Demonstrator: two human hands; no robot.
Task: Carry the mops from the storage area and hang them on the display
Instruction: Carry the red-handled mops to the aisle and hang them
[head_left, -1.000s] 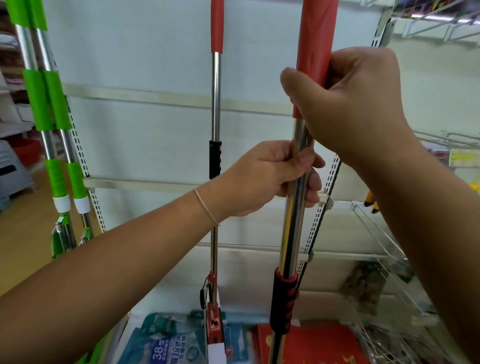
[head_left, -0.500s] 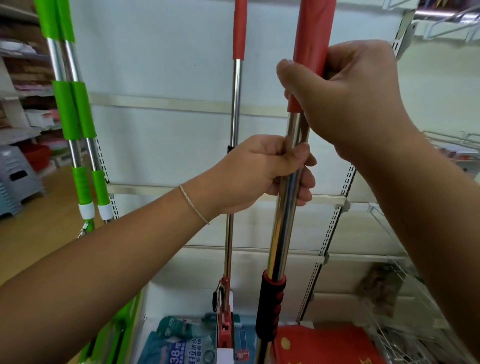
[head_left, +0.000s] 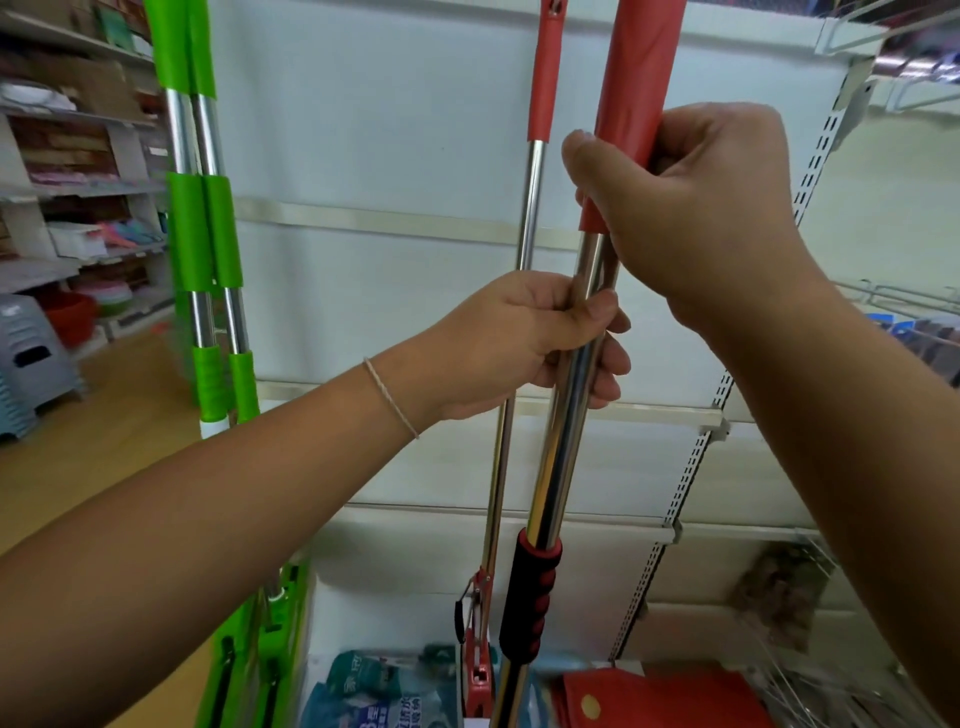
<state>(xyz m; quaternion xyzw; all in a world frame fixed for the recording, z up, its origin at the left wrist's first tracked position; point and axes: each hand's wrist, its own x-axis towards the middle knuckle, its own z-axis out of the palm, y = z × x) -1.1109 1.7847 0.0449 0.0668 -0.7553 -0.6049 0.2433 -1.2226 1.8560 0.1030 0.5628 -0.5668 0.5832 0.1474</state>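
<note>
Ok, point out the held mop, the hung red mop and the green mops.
held mop (head_left: 558, 457), head view, steel shaft
hung red mop (head_left: 532, 208), head view, steel shaft
green mops (head_left: 205, 228), head view, green sleeves

Held mop (head_left: 558, 457): top of its red sleeve runs off the upper edge, so hook and hang point can't be seen; lower end leaves the bottom edge, head not visible. Right hand (head_left: 696, 208) covers the sleeve's lower part, left hand (head_left: 519, 343) covers a stretch of the steel pole, its fingertips mostly behind the pole. Second red mop (head_left: 530, 208) behind: top cut off, mid-pole hidden by the left hand, head cut by the bottom edge. Green mops (head_left: 208, 234): tops out of picture, lower parts behind the left forearm. Blue packet (head_left: 374, 696) print blurred and cropped, unreadable. Left shelf goods (head_left: 78, 156) too blurred to identify. Brown item (head_left: 779, 603) behind the wire rack unclear.
</note>
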